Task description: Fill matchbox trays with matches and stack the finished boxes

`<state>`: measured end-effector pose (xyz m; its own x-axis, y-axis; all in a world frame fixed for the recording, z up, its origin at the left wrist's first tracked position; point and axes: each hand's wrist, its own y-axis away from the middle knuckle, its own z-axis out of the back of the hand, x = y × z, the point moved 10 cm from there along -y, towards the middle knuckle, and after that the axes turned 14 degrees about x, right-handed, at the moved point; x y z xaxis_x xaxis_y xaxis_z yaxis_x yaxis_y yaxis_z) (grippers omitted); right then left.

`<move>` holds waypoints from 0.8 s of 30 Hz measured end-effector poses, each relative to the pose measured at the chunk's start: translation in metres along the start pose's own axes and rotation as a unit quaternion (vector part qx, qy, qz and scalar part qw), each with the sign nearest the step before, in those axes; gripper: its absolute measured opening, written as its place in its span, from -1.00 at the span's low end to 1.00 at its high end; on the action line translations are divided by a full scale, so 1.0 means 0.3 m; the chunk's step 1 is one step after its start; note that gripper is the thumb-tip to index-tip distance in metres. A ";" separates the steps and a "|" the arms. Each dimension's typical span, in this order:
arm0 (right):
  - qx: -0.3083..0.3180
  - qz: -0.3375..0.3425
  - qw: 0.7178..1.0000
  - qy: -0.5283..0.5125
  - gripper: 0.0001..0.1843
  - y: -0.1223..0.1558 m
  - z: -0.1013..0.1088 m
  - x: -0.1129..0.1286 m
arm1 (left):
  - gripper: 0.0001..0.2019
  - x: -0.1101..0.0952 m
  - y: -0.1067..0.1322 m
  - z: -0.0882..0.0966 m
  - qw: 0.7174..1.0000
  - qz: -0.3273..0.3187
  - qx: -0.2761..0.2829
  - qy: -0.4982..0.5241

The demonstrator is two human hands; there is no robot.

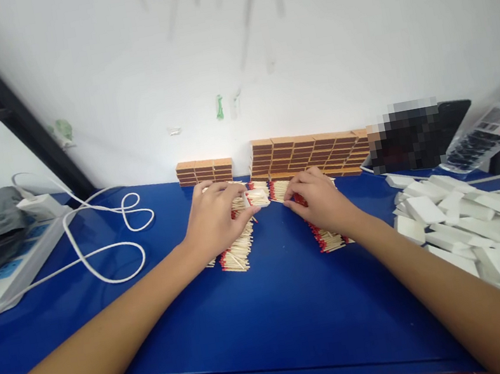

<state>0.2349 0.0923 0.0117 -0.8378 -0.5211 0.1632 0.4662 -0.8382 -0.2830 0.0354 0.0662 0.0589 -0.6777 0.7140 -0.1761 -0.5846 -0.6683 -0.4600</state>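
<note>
My left hand (215,217) rests on a pile of red-tipped matches (237,253) on the blue table (281,310), its fingers closed around a small white matchbox tray (257,197). My right hand (319,199) lies over a second pile of matches (330,240), and its fingertips pinch a few matches (278,190) beside the tray. The two hands almost meet at the middle.
Stacked brown matchboxes (307,156) and a smaller stack (204,170) line the white wall. A heap of white empty trays (483,223) lies at the right. A power strip (7,265) and a looped white cable (108,237) occupy the left.
</note>
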 end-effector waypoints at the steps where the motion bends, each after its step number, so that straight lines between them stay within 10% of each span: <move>1: 0.003 -0.002 1.000 0.000 -0.92 -0.001 -0.003 -0.001 | -0.69 0.000 0.000 -0.001 1.000 0.001 0.002 -0.001; 12: 0.042 -0.007 0.999 0.033 -0.87 -0.004 -0.030 0.011 | -0.67 0.006 -0.004 -0.009 1.000 0.013 0.017 -0.003; 24: -0.056 0.066 0.996 -0.027 -0.87 0.019 0.128 0.166 | -0.66 -0.015 -0.004 -0.033 0.998 0.008 0.050 0.025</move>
<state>0.2068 0.0552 0.0545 -0.7528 -0.6367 0.1671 0.5346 -0.7395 -0.4091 0.0436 0.0660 0.0517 -0.6650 0.7115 -0.2271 -0.6177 -0.6948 -0.3682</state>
